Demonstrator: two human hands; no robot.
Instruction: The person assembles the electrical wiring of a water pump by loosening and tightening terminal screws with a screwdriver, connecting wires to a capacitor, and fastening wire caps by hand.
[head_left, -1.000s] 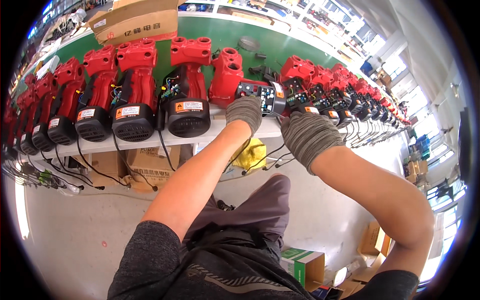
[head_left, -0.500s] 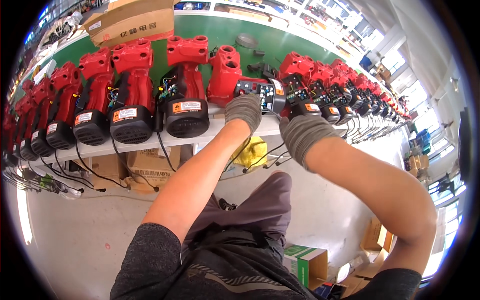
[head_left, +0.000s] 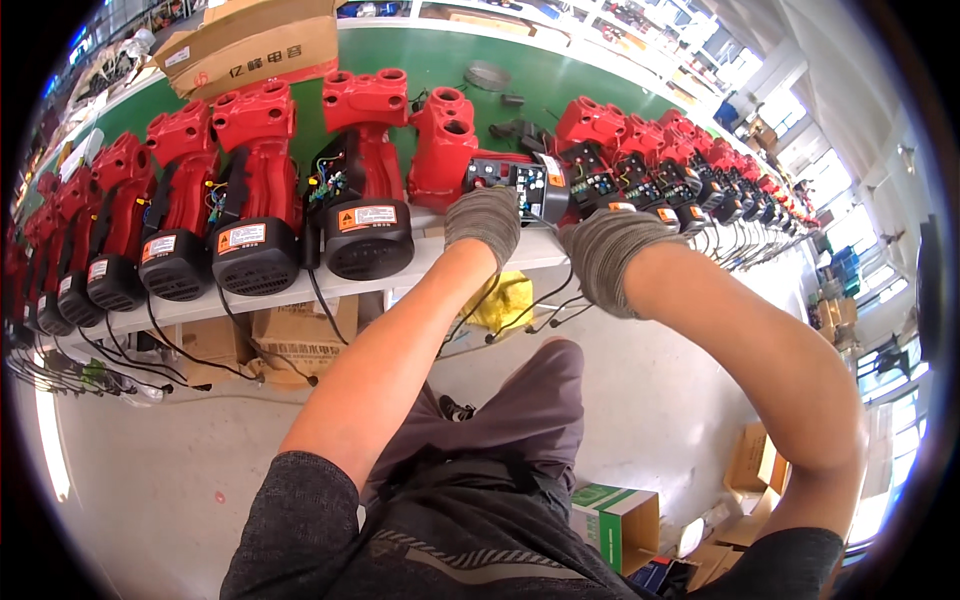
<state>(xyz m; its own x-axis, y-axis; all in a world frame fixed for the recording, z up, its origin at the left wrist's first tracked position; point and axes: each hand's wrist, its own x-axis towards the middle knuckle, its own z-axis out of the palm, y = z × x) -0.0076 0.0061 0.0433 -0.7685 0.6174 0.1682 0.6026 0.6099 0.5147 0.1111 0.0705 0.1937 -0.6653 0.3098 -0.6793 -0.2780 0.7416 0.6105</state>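
Forearms, yours, both reach up to the opened pump, landmark for every place below. Your gloved left hand is the nearer: it overlaps the pump's near side, below the exposed circuit board. Its fingers are curled, tips hidden; cannot tell whether they grip the casing or only steady it. Your right hand, gloved, sits just off the pump's right end, toward you, knuckles up and fingers bent narrow. A thin grey line crosses the gap between your hands; tool shaft or cable, cannot tell, so right-hand grip unconfirmed.

Key relation: the pump lies just beyond your hands, long axis roughly left to right across you, red head at left, black end cap at right. Judgement: left hand is placed to brace the near side, while the right has the closer approach to the board from the cap end.

Left of the pump, a neighbouring pump points its motor end at you. Right of it, a row of pumps recedes. Beyond it, a round metal ring; farther, up-left, a cardboard box.
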